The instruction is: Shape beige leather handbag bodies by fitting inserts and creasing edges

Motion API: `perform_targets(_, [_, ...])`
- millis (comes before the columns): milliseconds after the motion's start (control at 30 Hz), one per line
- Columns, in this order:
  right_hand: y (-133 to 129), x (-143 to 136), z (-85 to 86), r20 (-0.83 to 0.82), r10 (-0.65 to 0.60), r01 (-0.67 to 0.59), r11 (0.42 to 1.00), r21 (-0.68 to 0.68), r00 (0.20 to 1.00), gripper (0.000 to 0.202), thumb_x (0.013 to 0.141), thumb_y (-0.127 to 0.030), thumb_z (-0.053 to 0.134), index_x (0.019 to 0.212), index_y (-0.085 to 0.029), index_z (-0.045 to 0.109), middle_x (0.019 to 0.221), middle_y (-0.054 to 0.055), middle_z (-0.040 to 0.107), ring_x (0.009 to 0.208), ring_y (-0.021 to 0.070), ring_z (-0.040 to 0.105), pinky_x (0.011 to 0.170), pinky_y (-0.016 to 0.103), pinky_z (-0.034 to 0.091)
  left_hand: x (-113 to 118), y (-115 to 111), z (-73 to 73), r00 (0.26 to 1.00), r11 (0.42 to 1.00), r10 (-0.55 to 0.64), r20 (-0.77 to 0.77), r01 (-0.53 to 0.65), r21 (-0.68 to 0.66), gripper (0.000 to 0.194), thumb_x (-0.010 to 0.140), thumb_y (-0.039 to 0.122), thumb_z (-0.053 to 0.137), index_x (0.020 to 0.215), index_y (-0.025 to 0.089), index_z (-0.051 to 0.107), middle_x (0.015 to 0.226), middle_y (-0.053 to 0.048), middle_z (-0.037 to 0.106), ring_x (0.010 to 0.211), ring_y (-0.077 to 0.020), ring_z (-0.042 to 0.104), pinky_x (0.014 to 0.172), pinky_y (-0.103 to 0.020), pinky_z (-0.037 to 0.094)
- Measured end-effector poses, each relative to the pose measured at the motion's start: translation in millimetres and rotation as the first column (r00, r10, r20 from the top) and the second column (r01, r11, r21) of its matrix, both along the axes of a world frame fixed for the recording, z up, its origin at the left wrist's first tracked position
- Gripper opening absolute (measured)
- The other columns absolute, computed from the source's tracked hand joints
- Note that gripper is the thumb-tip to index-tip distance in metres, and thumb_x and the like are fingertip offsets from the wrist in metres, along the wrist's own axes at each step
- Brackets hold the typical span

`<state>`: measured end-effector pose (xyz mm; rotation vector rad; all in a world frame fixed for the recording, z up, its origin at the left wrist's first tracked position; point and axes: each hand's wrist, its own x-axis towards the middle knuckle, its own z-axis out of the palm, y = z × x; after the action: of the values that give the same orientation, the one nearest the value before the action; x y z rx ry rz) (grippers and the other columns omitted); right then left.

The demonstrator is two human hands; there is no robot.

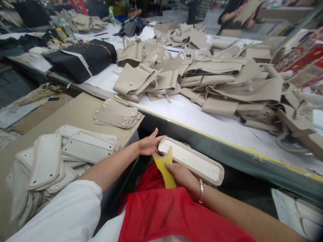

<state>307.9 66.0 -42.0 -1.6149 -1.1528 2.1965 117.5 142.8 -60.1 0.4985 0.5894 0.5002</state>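
Note:
My right hand (180,173) grips a flat yellow piece (165,171) with a concave, pale-edged top, its thumb lying on the front face. Just behind it is a long beige piece with rounded ends and a white face (191,159), tilted down to the right. My left hand (150,144) is at that piece's left end, thumb stretched up and fingers extended toward its edge. Whether the left fingertips touch the edge or pass behind it, I cannot tell. Both hands are above my lap, over a red apron (176,215).
On the left board (83,107) lie white-faced panels with metal eyelets (46,161) and a small stack of beige panels (113,116). Beige bag parts (222,77) heap on the white-covered table, beside a black bundle (80,58). Another person's hands (241,15) hold a beige piece far back.

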Motion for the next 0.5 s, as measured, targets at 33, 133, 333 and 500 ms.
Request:
perform_targets(33, [1,-3,0.5,-0.035,-0.013,0.012,0.999,-0.039,0.999,0.031,0.085,-0.039,0.047,0.078,-0.012,0.060,0.069,0.007,0.066,0.055,0.0136,0.059,0.050,0.023,0.045,-4,2,-1.1,1.000,1.000,-0.024,-0.001,0.024,0.004,0.076,0.077,0.074,0.022,0.136,0.027,0.031,0.124,-0.011,0.050,0.087,-0.0234,0.061,0.079,-0.039,0.044])
perform_targets(133, [3,-14,0.0,-0.096,-0.094,0.079,0.986,-0.147,0.991,0.029,0.084,-0.041,0.049,0.087,-0.013,0.058,0.071,0.007,0.066,0.051,0.0132,0.059,0.042,0.021,0.044,-17,9,-9.3,0.997,0.997,-0.083,0.003,0.083,0.005,0.077,0.077,0.075,0.022,0.135,0.026,0.035,0.128,-0.011,0.048,0.086,-0.0224,0.062,0.079,-0.037,0.043])
perform_targets(333, [5,-33,-5.4,-0.117,-0.184,0.156,0.964,-0.216,0.976,0.027,0.086,-0.037,0.049,0.095,-0.012,0.056,0.079,0.008,0.068,0.052,0.0132,0.063,0.044,0.021,0.050,-10,4,-38.2,0.984,0.990,0.134,0.118,-0.137,0.018,0.073,0.080,0.070,0.029,0.129,0.018,0.045,0.133,-0.013,0.046,0.116,-0.0254,0.047,0.097,-0.040,0.033])
perform_targets(500, [6,-37,-2.1,-0.177,-0.205,0.161,0.958,-0.236,0.963,0.028,0.085,-0.041,0.049,0.088,-0.015,0.059,0.075,0.006,0.069,0.056,0.0165,0.065,0.046,0.022,0.050,10,-3,-46.3,0.949,0.970,0.226,0.218,-0.240,0.038,0.075,0.074,0.070,0.043,0.130,0.021,0.043,0.134,-0.012,0.046,0.120,-0.0279,0.045,0.103,-0.043,0.026])
